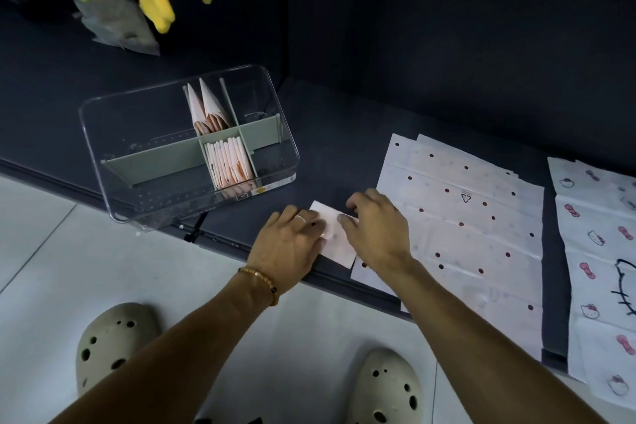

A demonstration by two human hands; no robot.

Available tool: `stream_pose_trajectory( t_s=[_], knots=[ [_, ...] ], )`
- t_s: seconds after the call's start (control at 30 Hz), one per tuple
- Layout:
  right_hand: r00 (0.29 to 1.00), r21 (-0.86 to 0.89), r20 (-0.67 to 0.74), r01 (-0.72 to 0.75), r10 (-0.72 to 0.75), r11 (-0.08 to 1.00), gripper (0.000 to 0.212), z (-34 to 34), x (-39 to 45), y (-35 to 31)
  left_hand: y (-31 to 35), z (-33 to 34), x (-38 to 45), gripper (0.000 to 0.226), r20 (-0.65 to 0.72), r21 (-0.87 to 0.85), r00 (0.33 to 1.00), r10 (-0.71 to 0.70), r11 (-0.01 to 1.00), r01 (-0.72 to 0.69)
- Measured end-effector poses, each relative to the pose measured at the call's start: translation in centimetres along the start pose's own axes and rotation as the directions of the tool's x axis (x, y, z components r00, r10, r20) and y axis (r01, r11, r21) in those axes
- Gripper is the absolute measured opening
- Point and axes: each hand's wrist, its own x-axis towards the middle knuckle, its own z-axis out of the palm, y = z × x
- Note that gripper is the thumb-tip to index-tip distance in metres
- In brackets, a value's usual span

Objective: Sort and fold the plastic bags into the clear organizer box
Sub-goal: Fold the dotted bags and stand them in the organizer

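While the left hand [292,237] presses flat, the right hand [373,227] pinches the small folded plastic bag [335,239].

Left hand [292,237] and right hand [373,227] press a folded bag [335,237] beside the organizer box [192,162]
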Motion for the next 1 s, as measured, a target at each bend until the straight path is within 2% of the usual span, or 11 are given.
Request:
stream_pose_trajectory(
  t_s=[0.07,0.13,0.27,0.37,0.47,0.57,0.7,0.87,1.0],
  knots=[
    [0.984,-0.071,-0.144,0.096,-0.105,0.993,0.022,0.2,-1.6,0.1,0.8,0.0,-0.7,0.032,-0.073,0.002,0.997,-0.019,1.000,0.019],
    [0.969,-0.122,-0.195,0.131,-0.153,0.984,0.027,0.9,-3.6,0.8,1.1,0.0,-1.0,0.021,-0.152,0.000,0.988,-0.034,0.999,0.035],
    [0.978,-0.199,-0.053,0.187,-0.201,0.962,0.045,2.6,-6.1,2.8,1.5,0.1,-1.2,0.018,-0.156,0.037,0.986,-0.052,0.998,0.058],
    [0.985,-0.154,-0.038,0.159,-0.167,0.975,0.049,3.3,-6.5,2.8,1.5,-0.1,-1.2,0.021,-0.137,0.047,0.988,-0.067,0.996,0.074],
    [0.986,-0.143,-0.026,0.162,-0.167,0.976,0.050,3.8,-6.4,3.0,1.8,-0.1,0.0,0.024,-0.199,0.064,0.976,0.089,0.995,-0.078],
    [0.985,-0.159,0.001,0.172,-0.174,0.972,0.051,4.1,-6.3,3.4,3.3,0.7,2.1,0.041,-0.085,-0.033,0.976,0.202,0.978,-0.206],
    [0.985,-0.165,-0.004,0.168,-0.171,0.972,0.051,4.1,-6.3,3.4,3.4,2.6,2.7,0.051,-0.042,-0.138,0.983,0.177,0.974,-0.181],
    [0.986,-0.157,-0.055,0.149,-0.159,0.976,0.048,3.9,-6.3,3.2,0.7,2.3,2.6,0.048,-0.019,-0.151,0.969,0.245,0.958,-0.245],
    [0.987,-0.170,-0.021,0.154,-0.160,0.973,0.050,3.9,-6.3,3.2,-2.5,2.1,1.6,0.051,0.012,-0.131,0.986,0.166,0.978,-0.163]
  ],
)
